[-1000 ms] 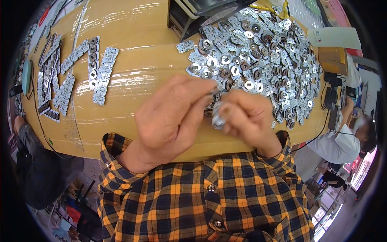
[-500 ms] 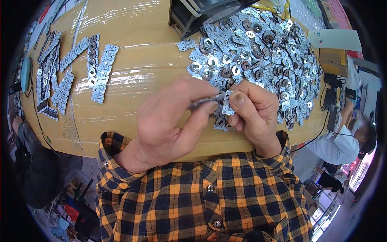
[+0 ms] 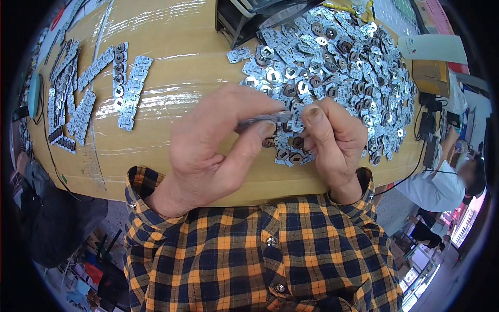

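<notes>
Between thumb and fingers, my left hand point(image 3: 213, 138) grips a strip of small circuit boards point(image 3: 262, 119), seen nearly edge-on and partly hidden by the fingers. My right hand point(image 3: 335, 138) is closed, pinching a small light-blue circuit board point(image 3: 296, 118) at the strip's right end. Whether that board is joined to the strip I cannot tell. Behind and to the right of my hands spreads a large pile of loose circuit boards point(image 3: 358, 93), many bearing round silver or dark discs.
Rows of joined boards point(image 3: 135, 93) lie at the left of the brown table point(image 3: 176, 47). A black rack point(image 3: 244, 21) stands at the back. Cables point(image 3: 416, 156) and a yellow box point(image 3: 431, 78) are at the right. Other people point(image 3: 436, 184) sit on both sides.
My right hand has shifted slightly right and up. My left hand has moved a little left, and its strip shows more clearly. Both hands still hold boards.
</notes>
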A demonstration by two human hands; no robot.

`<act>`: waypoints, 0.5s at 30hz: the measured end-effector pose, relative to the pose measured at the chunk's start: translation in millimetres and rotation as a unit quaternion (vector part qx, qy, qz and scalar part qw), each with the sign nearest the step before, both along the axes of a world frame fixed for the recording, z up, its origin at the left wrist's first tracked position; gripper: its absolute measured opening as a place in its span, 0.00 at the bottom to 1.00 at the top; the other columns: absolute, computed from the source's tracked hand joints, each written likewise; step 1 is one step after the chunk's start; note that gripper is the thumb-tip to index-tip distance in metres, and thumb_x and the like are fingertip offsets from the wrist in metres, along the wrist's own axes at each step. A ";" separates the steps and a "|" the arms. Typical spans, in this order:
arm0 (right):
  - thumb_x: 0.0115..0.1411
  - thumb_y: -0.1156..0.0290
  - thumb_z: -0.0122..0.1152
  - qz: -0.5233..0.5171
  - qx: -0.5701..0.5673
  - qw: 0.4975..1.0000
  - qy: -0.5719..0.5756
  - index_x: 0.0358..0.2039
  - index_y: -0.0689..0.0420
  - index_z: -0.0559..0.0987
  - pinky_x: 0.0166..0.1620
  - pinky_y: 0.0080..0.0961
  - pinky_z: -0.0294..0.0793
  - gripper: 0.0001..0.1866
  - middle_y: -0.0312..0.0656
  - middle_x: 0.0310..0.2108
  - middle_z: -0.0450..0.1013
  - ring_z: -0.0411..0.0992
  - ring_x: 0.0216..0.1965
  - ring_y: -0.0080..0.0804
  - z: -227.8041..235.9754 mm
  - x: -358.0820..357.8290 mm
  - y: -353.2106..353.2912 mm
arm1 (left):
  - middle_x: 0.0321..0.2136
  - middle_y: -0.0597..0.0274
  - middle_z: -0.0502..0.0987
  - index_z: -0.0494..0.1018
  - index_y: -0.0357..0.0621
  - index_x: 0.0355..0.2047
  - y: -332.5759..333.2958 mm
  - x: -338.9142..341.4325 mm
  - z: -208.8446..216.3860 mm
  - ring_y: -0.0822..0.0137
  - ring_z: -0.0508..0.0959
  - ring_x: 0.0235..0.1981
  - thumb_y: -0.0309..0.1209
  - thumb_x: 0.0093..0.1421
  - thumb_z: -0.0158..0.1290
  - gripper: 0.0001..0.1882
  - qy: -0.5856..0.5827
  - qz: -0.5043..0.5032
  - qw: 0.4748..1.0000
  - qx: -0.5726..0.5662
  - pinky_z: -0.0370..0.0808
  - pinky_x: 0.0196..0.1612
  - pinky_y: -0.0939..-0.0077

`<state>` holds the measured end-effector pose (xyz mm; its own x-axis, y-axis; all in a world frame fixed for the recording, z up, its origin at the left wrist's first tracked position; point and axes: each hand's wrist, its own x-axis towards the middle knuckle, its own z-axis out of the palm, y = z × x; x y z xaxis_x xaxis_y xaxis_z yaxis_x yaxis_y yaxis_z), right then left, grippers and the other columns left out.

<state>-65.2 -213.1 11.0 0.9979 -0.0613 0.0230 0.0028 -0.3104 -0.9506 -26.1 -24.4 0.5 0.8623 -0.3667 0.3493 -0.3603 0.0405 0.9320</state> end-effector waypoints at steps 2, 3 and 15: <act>0.66 0.68 0.54 0.007 0.028 0.999 0.033 0.25 0.62 0.76 0.20 0.11 0.56 0.14 0.29 0.16 0.65 0.60 0.16 0.11 2.3 0.2 2.3 | 0.34 0.51 0.77 0.73 0.29 0.40 -0.8 3.2 -1.4 0.65 0.77 0.33 0.14 0.54 0.54 0.12 -0.040 -0.013 0.999 0.017 0.73 0.36 0.77; 0.66 0.68 0.53 0.005 0.013 1.000 0.011 0.25 0.62 0.76 0.20 0.11 0.56 0.14 0.29 0.16 0.65 0.60 0.16 0.11 -0.3 1.3 2.0 | 0.34 0.51 0.77 0.73 0.29 0.40 -1.0 3.6 -1.3 0.64 0.77 0.34 0.13 0.54 0.53 0.12 -0.080 -0.025 0.996 0.034 0.73 0.37 0.77; 0.65 0.69 0.53 0.002 0.265 0.951 0.162 0.19 0.59 0.73 0.15 0.11 0.54 0.17 0.28 0.12 0.62 0.56 0.12 0.09 2.6 3.6 -4.7 | 0.36 0.50 0.76 0.72 0.29 0.41 -0.3 1.4 -1.8 0.67 0.76 0.33 0.13 0.56 0.52 0.11 -0.028 -0.027 0.999 0.013 0.73 0.35 0.79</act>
<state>-61.5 -217.8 13.5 0.9477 0.0255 -0.3180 -0.3161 0.2113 -0.9249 -24.7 -24.6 -1.4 0.8205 -0.4216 0.3860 -0.4101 0.0364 0.9113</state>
